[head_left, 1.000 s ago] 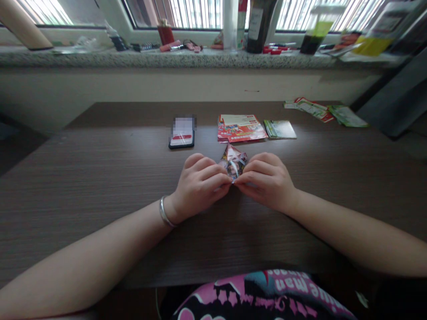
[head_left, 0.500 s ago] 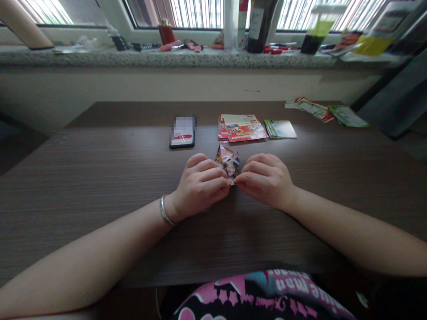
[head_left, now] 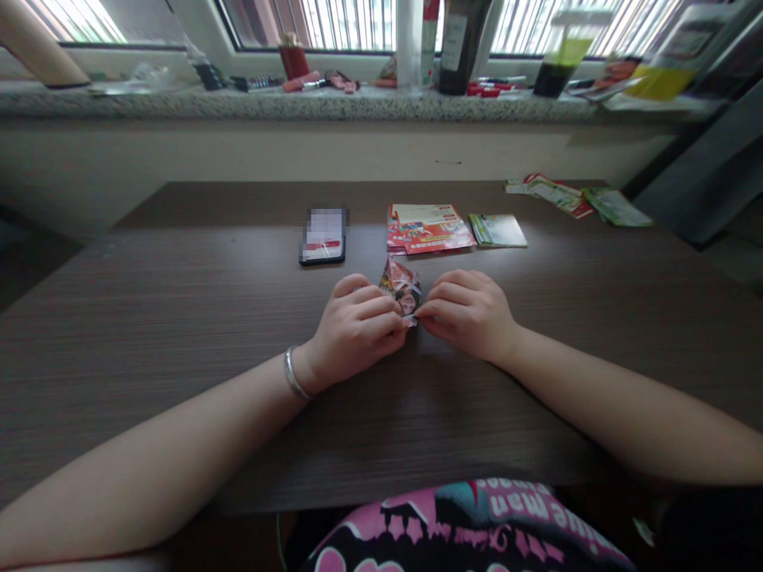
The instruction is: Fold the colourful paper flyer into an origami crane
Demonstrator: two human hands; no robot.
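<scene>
A small piece of folded printed paper (head_left: 405, 290), coming to a point at its far end, is between my two hands on the dark wooden table (head_left: 179, 318). My left hand (head_left: 366, 326), with a silver bangle at the wrist, pinches its near left side; the fingertips are partly hidden. From the right, my right hand (head_left: 470, 314) has thumb and forefinger closed on the paper's near corner. Just beyond the paper lies a stack of red and cream printed leaflets (head_left: 432, 230).
A dark-edged phone (head_left: 322, 236), its screen blurred, lies left of the leaflets. Right of them is a small pile of green-white cards (head_left: 499, 230), with more leaflets (head_left: 560, 196) at the far right. Bottles, including a dark one (head_left: 458, 48), line the granite windowsill (head_left: 358, 103).
My right hand has moved slightly up and left at the paper's near corner. My left hand keeps its hold. The whole view has shifted a little.
</scene>
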